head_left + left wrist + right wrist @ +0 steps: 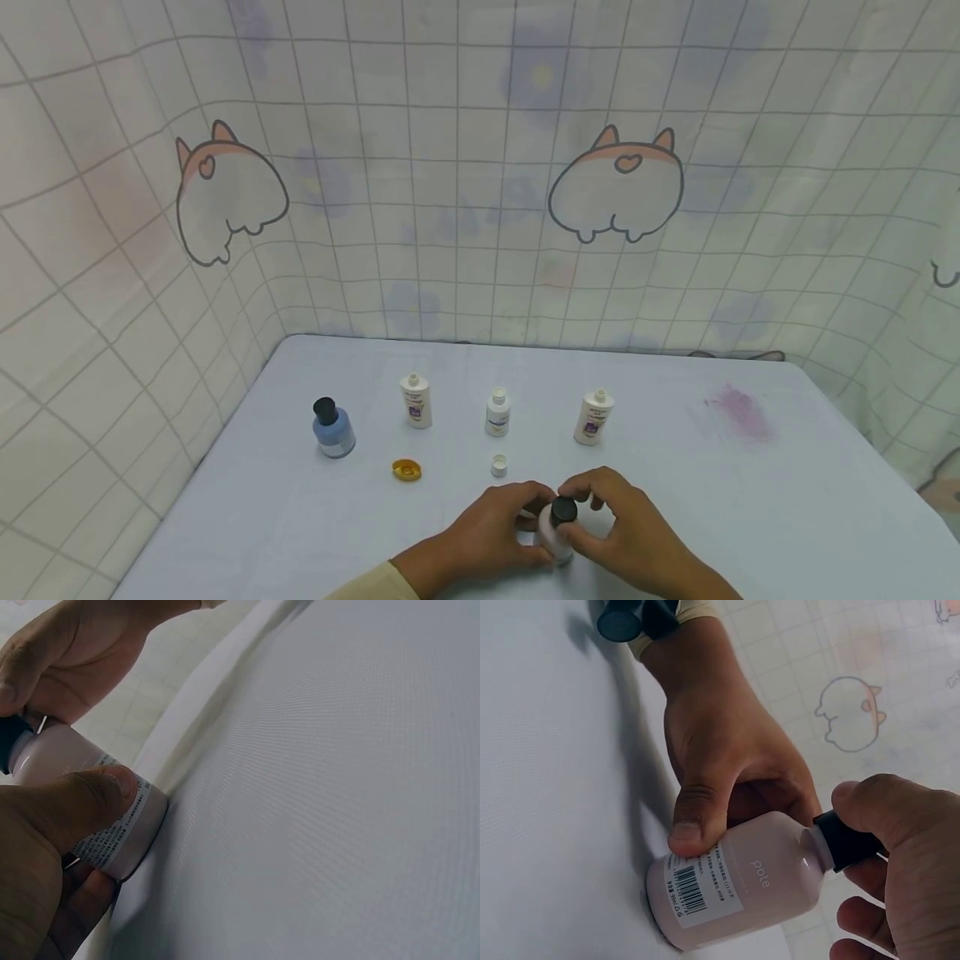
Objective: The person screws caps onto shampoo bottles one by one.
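Note:
A pale pink bottle [780, 881] with a printed barcode label stands upright on the table near its front edge. My left hand [491, 529] grips the bottle's body, thumb on the label side and fingers behind it. At the top, my right hand [630, 533] pinches the black cap [847, 841] between thumb and fingers. The cap sits on the bottle's neck. In the left wrist view, the left thumb lies across the small print of the label, and the right hand [82, 660] is at the cap end.
A blue bottle with a black cap [333, 429] stands at the left. Three white bottles without caps, left [416, 402], middle [497, 413] and right [593, 418], form a row behind. A yellow cap [407, 470] and a white cap [499, 465] lie in front of them.

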